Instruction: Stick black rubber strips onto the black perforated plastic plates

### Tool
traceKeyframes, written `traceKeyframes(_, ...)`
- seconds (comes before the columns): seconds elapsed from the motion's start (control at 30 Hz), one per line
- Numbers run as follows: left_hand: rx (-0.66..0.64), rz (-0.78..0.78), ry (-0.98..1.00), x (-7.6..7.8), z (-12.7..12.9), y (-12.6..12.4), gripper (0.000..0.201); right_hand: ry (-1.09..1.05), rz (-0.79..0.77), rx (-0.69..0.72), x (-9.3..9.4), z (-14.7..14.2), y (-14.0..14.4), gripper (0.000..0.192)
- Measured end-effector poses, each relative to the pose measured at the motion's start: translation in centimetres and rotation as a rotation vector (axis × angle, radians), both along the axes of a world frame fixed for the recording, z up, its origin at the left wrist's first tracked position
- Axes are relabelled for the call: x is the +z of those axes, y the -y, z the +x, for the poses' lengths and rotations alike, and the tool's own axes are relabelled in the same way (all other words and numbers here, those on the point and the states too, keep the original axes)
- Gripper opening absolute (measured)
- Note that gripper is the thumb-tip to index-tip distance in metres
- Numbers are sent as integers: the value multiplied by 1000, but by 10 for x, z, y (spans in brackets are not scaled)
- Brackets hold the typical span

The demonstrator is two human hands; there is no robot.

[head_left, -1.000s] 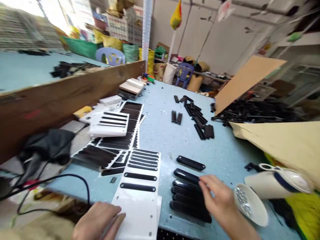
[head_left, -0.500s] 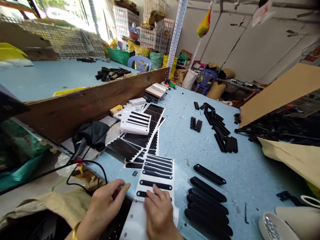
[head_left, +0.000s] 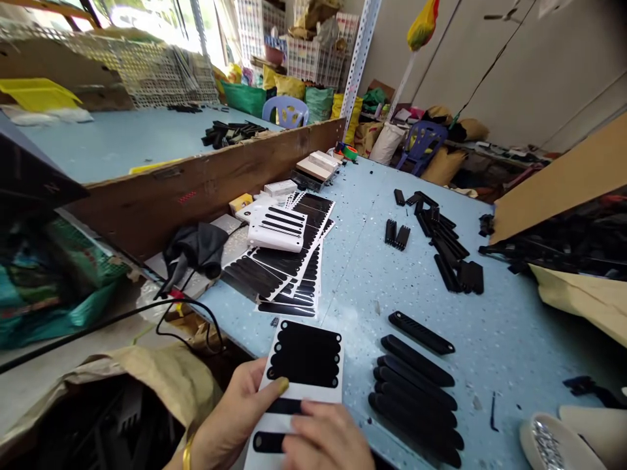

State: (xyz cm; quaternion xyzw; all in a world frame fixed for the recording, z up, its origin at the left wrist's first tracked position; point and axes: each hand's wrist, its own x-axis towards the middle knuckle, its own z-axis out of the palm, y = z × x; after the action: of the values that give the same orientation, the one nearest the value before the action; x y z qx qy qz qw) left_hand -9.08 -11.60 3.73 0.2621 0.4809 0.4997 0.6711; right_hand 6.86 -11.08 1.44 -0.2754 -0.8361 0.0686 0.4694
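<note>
My left hand (head_left: 232,421) grips the left edge of a white backing sheet (head_left: 306,385) of black oblong stickers at the table's near edge, thumb on top. My right hand (head_left: 326,440) rests on the sheet's lower part, fingertips over a black sticker strip; whether it pinches the strip is hidden. Just right of the sheet lies a row of several black oblong plastic pieces (head_left: 416,398) side by side, with one ribbed piece (head_left: 421,332) above them.
Used sticker sheets (head_left: 284,261) pile up further along the light blue table (head_left: 490,326), more black parts (head_left: 450,251) beyond. A brown wooden divider (head_left: 196,189) runs along the left. A white dish (head_left: 548,444) of small metal bits sits at the lower right. Black cable (head_left: 161,313) hangs left.
My right hand left the black pieces and came onto the sheet. The sheet has been pulled nearer, and its upper end has lifted. The view has shifted left.
</note>
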Motion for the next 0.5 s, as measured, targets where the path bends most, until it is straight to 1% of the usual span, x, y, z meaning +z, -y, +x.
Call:
traceKeyframes(0.03,-13,25,-38,1,1,-1,28,14,-36,-14,10,5,-10,16)
traceKeyframes(0.07,-38,54,-71,3,1,-2,27,25,-75,-13,18,9,-19,21)
traceKeyframes(0.13,-101,112,-139,9,3,-4,26,13,-175,16,29,12,-34,28)
traceKeyframes(0.23,-137,170,-277,18,7,-4,25,-118,-416,113,30,7,-41,30)
traceKeyframes(0.3,-127,192,-379,23,9,-4,25,-252,-582,165,28,5,-39,29)
traceKeyframes(0.33,-120,203,-427,24,9,-4,25,-314,-639,175,27,5,-38,28)
traceKeyframes(0.4,-106,229,-531,24,11,-3,23,-389,-701,177,28,6,-36,24)
traceKeyframes(0.5,-104,246,-665,18,15,0,22,-413,-685,131,34,9,-34,23)
